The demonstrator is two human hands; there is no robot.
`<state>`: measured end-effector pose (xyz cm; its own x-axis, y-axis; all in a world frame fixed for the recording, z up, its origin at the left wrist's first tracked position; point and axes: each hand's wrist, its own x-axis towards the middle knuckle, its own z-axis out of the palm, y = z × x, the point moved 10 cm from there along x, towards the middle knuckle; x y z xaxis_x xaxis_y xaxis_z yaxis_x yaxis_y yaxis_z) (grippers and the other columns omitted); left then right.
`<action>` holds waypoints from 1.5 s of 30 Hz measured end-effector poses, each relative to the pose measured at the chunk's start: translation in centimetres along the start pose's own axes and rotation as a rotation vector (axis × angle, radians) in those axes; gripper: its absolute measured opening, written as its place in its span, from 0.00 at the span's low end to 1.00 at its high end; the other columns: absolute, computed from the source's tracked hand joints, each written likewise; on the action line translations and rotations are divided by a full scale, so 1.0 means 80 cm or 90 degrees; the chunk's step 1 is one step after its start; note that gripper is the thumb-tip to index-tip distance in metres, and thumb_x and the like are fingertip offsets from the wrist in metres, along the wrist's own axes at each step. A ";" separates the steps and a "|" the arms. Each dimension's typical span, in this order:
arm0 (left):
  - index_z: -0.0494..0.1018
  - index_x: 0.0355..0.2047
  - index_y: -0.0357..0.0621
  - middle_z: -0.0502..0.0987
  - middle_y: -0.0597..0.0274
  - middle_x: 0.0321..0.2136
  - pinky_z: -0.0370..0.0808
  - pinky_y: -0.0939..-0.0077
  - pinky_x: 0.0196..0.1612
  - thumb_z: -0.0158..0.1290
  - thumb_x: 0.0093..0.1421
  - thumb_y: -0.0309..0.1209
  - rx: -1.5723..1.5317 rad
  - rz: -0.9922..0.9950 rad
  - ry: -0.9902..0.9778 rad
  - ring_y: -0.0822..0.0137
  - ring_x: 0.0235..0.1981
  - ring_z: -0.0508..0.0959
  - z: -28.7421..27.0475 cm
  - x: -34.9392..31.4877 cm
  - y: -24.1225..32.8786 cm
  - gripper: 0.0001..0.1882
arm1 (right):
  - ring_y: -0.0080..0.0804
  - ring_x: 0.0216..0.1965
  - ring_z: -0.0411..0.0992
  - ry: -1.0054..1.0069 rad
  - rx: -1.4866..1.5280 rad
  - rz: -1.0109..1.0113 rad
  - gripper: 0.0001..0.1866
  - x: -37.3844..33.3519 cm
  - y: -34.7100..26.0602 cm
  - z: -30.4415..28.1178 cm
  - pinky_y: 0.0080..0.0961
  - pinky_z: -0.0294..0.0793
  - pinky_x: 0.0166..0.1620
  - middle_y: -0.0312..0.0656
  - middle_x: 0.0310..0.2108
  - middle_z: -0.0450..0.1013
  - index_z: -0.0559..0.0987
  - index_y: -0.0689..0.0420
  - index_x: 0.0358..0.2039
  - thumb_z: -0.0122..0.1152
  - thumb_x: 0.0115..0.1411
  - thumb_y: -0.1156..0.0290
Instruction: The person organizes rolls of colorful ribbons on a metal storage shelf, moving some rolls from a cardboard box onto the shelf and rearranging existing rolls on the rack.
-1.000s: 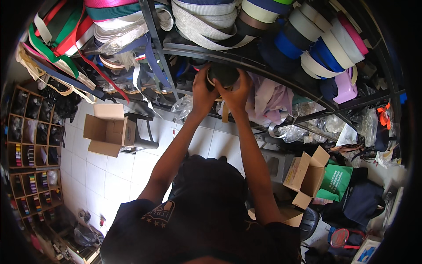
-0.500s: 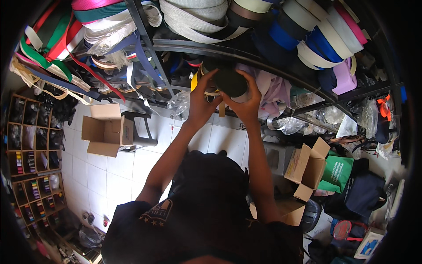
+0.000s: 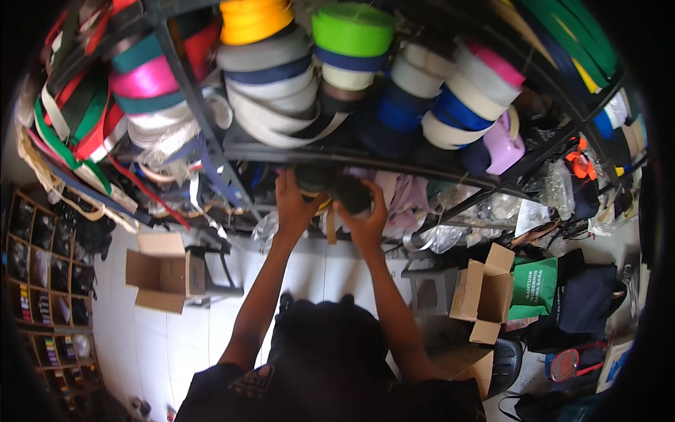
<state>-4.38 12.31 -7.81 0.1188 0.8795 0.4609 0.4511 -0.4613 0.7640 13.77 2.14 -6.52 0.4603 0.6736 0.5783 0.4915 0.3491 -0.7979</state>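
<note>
Both arms reach forward to the space under the loaded shelf. My right hand (image 3: 368, 224) is closed around a black roll of webbing (image 3: 351, 195), thumb and fingers on its sides. Just left of it, my left hand (image 3: 291, 209) curls round a second dark roll (image 3: 313, 177), tucked under the shelf edge and partly in shadow. A tan strap end (image 3: 331, 226) hangs down between the two hands. Crumpled lilac cloth (image 3: 408, 200) lies to the right of the right hand.
A black metal shelf (image 3: 337, 156) crosses above the hands, stacked with webbing rolls, including a lime green roll (image 3: 353, 32). Loose ribbons (image 3: 88, 151) dangle at left. An open carton (image 3: 158, 274) stands left, another carton (image 3: 481, 292) right, beside a green bag (image 3: 532, 287).
Both hands gripped one black roll together; now the left has moved off it onto another dark roll, and the right keeps the black one. The view has tilted up, showing more shelf.
</note>
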 end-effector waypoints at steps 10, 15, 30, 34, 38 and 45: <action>0.64 0.51 0.32 0.74 0.39 0.45 0.72 0.54 0.52 0.76 0.36 0.39 0.018 -0.040 0.004 0.41 0.48 0.75 0.011 0.016 -0.010 0.46 | 0.36 0.50 0.72 0.141 0.007 -0.110 0.34 0.076 -0.119 -0.113 0.31 0.70 0.54 0.46 0.50 0.69 0.72 0.64 0.54 0.76 0.45 0.77; 0.64 0.53 0.33 0.74 0.39 0.47 0.71 0.55 0.55 0.76 0.36 0.40 0.006 -0.018 -0.008 0.42 0.50 0.74 0.014 0.023 -0.001 0.47 | 0.35 0.50 0.72 0.205 0.038 -0.129 0.33 0.107 -0.139 -0.146 0.30 0.72 0.54 0.44 0.49 0.69 0.72 0.65 0.55 0.76 0.48 0.78; 0.64 0.58 0.34 0.75 0.42 0.51 0.72 0.59 0.56 0.76 0.38 0.43 -0.037 -0.042 -0.008 0.46 0.53 0.76 0.017 0.020 -0.009 0.50 | 0.31 0.47 0.75 0.239 0.006 -0.030 0.35 0.082 -0.108 -0.197 0.28 0.73 0.52 0.45 0.46 0.76 0.74 0.64 0.54 0.80 0.46 0.73; 0.65 0.57 0.33 0.75 0.42 0.50 0.71 0.60 0.57 0.76 0.38 0.43 -0.036 -0.032 0.006 0.47 0.52 0.77 0.017 0.020 -0.017 0.50 | 0.31 0.47 0.75 0.264 -0.058 -0.032 0.33 0.077 -0.112 -0.219 0.27 0.74 0.52 0.46 0.45 0.76 0.74 0.64 0.53 0.79 0.47 0.73; 0.64 0.57 0.33 0.76 0.43 0.50 0.71 0.62 0.57 0.75 0.39 0.43 -0.050 -0.019 0.006 0.48 0.52 0.77 0.017 0.019 -0.016 0.49 | 0.33 0.47 0.75 0.251 -0.073 -0.065 0.33 0.073 -0.094 -0.241 0.28 0.73 0.52 0.46 0.47 0.76 0.74 0.64 0.53 0.78 0.46 0.75; 0.64 0.58 0.34 0.75 0.43 0.50 0.71 0.63 0.57 0.75 0.40 0.43 -0.078 -0.026 0.009 0.49 0.52 0.77 0.022 0.015 -0.016 0.49 | 0.43 0.50 0.73 0.044 -0.193 -0.167 0.30 0.118 -0.140 -0.185 0.34 0.72 0.54 0.49 0.52 0.72 0.77 0.60 0.51 0.75 0.46 0.74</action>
<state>-3.27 14.20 -9.04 0.0894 0.8963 0.4343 0.3440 -0.4370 0.8311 23.54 -5.09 10.42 0.3345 0.5379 0.7738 0.7899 0.2878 -0.5415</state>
